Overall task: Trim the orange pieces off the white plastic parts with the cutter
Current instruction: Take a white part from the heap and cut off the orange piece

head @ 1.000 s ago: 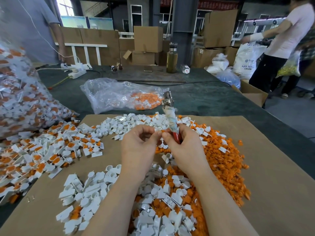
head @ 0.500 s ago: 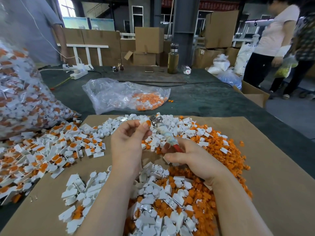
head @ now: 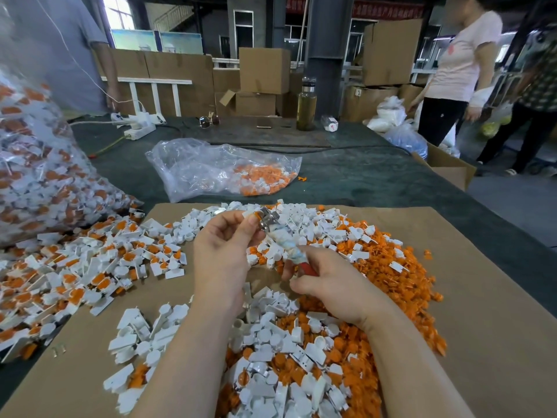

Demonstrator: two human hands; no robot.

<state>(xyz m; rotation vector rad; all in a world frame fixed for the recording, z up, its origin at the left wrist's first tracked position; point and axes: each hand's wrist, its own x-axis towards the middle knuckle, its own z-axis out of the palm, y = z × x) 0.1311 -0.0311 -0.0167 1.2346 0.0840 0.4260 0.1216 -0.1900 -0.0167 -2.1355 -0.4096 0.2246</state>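
Pinched at centre frame between thumb and forefinger of the left hand (head: 221, 254): one white plastic part (head: 250, 215) with its orange piece (head: 257, 214) turned toward the metal head of the cutter (head: 278, 239). Gripped by the right hand (head: 330, 286) around taped, red-ended handles, fingers curled shut; blades too small to tell whether parted or closed. Tilted up and left now, where a second ago stood nearly upright with both hands bunched together. Judged: lined up for the snip, orange piece not yet off. Below, trimmed white parts (head: 271, 342) over orange scraps (head: 401, 285); at left, untrimmed parts (head: 90, 267) on the cardboard sheet (head: 482, 342) covering the table (head: 361, 182).
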